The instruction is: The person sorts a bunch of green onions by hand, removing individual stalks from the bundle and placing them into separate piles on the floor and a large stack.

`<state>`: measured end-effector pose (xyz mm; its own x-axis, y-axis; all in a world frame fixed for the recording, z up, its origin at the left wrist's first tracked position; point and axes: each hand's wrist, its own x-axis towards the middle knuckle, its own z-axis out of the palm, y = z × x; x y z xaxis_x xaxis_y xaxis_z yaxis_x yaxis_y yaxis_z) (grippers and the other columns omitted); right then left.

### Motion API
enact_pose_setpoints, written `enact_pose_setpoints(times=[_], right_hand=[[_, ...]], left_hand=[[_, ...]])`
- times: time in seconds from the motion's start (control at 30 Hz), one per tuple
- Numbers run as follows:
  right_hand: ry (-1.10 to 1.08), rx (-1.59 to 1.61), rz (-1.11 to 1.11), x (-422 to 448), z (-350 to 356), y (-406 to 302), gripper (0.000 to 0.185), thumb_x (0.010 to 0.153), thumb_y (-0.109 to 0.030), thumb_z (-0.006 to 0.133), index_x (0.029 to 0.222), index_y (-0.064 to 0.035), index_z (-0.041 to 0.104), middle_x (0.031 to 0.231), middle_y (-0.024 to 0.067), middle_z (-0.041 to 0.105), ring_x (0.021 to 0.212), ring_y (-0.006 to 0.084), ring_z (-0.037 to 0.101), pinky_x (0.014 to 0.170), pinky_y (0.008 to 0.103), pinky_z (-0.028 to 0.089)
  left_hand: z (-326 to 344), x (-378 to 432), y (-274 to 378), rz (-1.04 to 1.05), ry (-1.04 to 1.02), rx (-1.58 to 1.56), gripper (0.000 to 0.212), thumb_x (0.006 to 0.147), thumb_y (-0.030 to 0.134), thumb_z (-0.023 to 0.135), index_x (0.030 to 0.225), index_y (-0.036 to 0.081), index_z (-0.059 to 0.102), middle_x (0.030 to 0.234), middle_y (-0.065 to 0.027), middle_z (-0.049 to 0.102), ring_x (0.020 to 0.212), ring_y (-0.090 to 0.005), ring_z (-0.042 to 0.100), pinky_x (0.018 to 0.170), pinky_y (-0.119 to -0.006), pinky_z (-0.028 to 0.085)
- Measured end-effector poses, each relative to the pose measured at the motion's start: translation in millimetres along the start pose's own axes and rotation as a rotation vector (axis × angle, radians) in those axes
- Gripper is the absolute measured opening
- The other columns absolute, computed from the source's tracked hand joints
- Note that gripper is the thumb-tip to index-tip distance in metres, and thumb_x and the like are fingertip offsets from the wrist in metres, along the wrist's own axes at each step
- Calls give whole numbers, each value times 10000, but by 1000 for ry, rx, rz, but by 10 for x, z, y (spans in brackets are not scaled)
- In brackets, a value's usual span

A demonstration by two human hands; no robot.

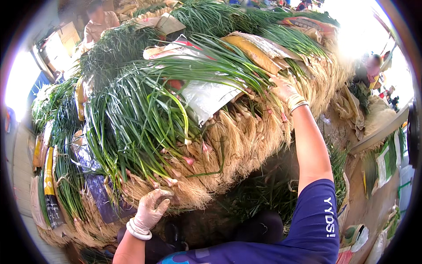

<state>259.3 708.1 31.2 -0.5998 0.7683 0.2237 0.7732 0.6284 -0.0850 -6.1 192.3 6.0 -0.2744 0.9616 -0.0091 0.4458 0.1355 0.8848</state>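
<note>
Green garlic stalks (132, 115) with small pinkish bulbs and long pale roots (230, 145) lie heaped before me. My left hand (152, 208), in a pale glove, is at the near edge of the roots, its thumb and fingers curved round a gap; whether it pinches a root is not clear. Reaching out to the right, my right hand (283, 86), also gloved, has its fingers at the bulb end of long stalks (217, 67) that spread leftward over the heap. Its fingertips are partly hidden. A white plastic sack (211, 95) lies beneath those stalks.
A yellow sack (252, 51) lies on the heap behind my right hand. Tied bundles (67, 184) and a dark blue plastic sheet (105, 198) are at the left. Loose leaves (263, 194) cover the floor near my legs. Another person (99, 24) is at the far left.
</note>
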Motion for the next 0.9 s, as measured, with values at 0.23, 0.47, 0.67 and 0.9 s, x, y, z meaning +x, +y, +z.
enact_pose_setpoints(times=[0.23, 0.47, 0.67, 0.9], right_hand=[[47, 189, 137, -113, -138, -793, 223, 821, -111, 580, 1033, -60, 624, 975, 162, 659, 935, 326, 632, 827, 390, 499], [-231, 55, 101, 152, -251, -1099, 366, 788, -262, 608, 1076, -37, 640, 1136, 193, 622, 1089, 321, 584, 931, 397, 454], [-201, 972, -103, 60, -693, -1418, 235, 911, -215, 570, 1049, -28, 606, 748, 42, 598, 647, 101, 511, 640, 255, 445], [-356, 1098, 121, -28, -148, -1168, 335, 937, -261, 561, 1186, -40, 519, 878, 64, 614, 703, 106, 537, 632, 257, 450]], left_hand=[[17, 43, -55, -18, 6, -22, 170, 836, 71, 616, 995, 21, 648, 932, -106, 668, 893, -237, 639, 833, -309, 480], [-44, -8, 15, -30, -34, -78, 220, 876, 142, 604, 1034, -8, 634, 964, -78, 661, 920, -157, 600, 851, -300, 458], [-105, -135, 1, -69, -27, -205, 230, 887, 143, 594, 1060, -3, 634, 997, -71, 658, 951, -156, 591, 887, -301, 445], [-195, -184, -21, -27, -46, -115, 217, 850, 91, 613, 1060, 37, 631, 976, -122, 656, 943, -262, 629, 867, -330, 465]])
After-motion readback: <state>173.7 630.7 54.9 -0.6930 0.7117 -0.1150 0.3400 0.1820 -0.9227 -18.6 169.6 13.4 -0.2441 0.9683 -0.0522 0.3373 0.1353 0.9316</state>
